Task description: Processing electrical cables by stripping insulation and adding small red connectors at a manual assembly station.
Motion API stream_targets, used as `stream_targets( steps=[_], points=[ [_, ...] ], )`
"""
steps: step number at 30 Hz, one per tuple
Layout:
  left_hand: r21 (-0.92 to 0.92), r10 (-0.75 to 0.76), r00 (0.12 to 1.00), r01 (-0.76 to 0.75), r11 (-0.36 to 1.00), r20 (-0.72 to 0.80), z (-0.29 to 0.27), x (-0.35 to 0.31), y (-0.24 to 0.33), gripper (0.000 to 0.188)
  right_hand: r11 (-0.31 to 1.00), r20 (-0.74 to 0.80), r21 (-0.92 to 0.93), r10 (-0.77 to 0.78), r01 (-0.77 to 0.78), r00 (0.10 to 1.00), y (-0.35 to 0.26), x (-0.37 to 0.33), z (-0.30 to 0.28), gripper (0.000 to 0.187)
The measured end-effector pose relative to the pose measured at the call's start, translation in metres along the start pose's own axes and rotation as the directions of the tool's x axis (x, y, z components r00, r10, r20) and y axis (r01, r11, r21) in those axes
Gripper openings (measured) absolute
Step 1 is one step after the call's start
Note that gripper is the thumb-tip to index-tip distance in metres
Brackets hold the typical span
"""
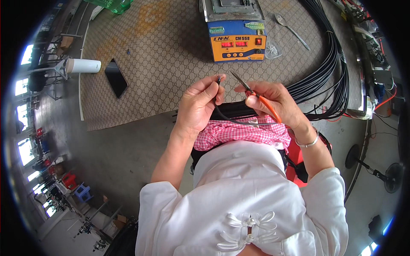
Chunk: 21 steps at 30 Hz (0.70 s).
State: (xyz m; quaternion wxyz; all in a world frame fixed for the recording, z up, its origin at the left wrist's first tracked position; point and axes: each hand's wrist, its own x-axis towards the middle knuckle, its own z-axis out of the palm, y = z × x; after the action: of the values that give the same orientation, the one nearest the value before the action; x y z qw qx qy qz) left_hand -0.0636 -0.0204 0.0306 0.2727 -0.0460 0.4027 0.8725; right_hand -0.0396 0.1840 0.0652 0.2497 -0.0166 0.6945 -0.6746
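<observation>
My left hand (pixel 198 102) is closed, its thumb and fingertips pinching the end of a black cable (pixel 226 118). The tip of that cable sticks up just above my fingers, and the rest loops down and across toward my right hand. In my right hand (pixel 275 100) is a pair of orange-handled scissors (pixel 270 109), gripped around the handles. Their slim dark blades point up and to the left, close to the cable tip but apart from it. Whether the blades are parted I cannot make out. Both hands are over the near edge of the patterned table (pixel 158 81).
A blue and orange soldering pot (pixel 237 40) with lit red displays stands ahead. Right of it are a spoon (pixel 292 30), a clear plastic bag (pixel 272 50) and a large black cable bundle (pixel 335 64). Leftward lie a phone (pixel 116 78) and a white tumbler (pixel 83 65).
</observation>
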Motion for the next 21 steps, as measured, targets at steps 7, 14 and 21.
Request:
stream_targets(
  steps=[7,14,21],
  points=[
    [0.103,0.060,0.992,-0.049,0.994,-0.109,0.0006,-0.0007,-0.0026,0.022,0.995,-0.015,-0.101,-0.013,0.011,1.000,0.0021,0.0050,0.0058,0.038],
    [0.131,0.057,0.990,-0.040,0.991,-0.127,0.0004,0.0007,-0.0037,0.023,0.993,-0.021,-0.117,0.008,-0.010,1.000,0.0040,0.0074,0.0055,0.036],
    [0.095,0.003,0.992,0.009,0.995,-0.129,-0.0009,0.0008,-0.0034,0.023,0.991,-0.009,-0.130,0.029,-0.030,1.000,0.0042,0.0084,0.0066,0.035]
  ],
)
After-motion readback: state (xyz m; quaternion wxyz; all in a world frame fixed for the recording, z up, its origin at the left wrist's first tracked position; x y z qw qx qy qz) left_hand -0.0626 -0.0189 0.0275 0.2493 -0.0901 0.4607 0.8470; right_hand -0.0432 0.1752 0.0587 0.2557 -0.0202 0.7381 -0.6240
